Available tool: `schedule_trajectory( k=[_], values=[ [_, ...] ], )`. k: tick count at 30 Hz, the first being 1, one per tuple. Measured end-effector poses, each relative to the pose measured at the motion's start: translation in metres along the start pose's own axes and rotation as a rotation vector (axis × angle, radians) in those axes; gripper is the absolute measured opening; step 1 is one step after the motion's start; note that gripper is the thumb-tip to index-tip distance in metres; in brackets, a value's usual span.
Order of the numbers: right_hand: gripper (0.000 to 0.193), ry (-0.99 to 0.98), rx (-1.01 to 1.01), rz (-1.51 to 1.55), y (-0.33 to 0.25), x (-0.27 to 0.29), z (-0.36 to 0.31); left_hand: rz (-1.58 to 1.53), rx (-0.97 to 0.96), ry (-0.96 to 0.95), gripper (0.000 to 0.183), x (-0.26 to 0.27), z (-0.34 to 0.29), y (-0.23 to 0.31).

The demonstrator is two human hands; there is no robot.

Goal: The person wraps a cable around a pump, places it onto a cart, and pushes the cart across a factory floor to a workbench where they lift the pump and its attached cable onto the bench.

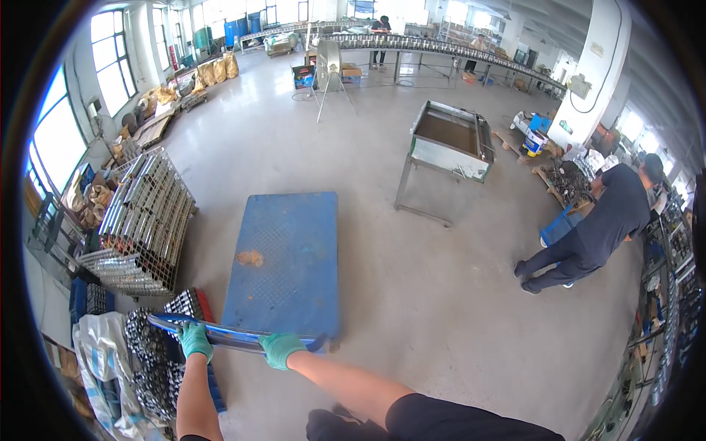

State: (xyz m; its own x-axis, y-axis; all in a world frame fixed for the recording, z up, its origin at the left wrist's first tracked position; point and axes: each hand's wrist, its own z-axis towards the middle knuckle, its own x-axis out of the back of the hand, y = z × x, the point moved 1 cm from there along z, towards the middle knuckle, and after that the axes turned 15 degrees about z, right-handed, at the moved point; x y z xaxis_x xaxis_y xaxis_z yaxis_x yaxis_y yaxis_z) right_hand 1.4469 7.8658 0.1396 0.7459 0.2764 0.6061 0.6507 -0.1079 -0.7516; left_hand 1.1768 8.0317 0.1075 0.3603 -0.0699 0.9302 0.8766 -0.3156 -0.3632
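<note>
A flat blue platform trolley [294, 257] with a textured deck lies on the floor in front of me. An orange-brown patch marks its deck left of the middle. Both my hands, in green gloves, are wrapped round the trolley's long push handle [235, 337] at its near end. My left hand [195, 340] grips toward the handle's left part, beside crates of small metal parts [151, 345]. My right hand [279, 350] closes on it toward the right, near the deck's close edge.
A wire rack cart of shiny tubes [147, 220] stands at left, above a white sack [103, 360]. A metal tank on legs [450, 136] is right of centre. Another person [603, 220] bends at right by a blue crate. Farther off are a large fan [329, 66] and a roller conveyor [441, 48].
</note>
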Motion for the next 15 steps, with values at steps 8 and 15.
schedule_trajectory(
  k=[8, 15],
  values=[
    [0.041, 0.102, 0.017, 0.047, -0.001, 0.062, 0.211, 0.044, 0.037, 0.019, 0.04, 0.009, 0.247, -0.034],
    [0.051, 0.135, -0.084, 0.019, -0.003, 0.152, 0.386, -0.005, -0.063, 0.106, 0.028, 0.017, 0.469, -0.05]
  ],
)
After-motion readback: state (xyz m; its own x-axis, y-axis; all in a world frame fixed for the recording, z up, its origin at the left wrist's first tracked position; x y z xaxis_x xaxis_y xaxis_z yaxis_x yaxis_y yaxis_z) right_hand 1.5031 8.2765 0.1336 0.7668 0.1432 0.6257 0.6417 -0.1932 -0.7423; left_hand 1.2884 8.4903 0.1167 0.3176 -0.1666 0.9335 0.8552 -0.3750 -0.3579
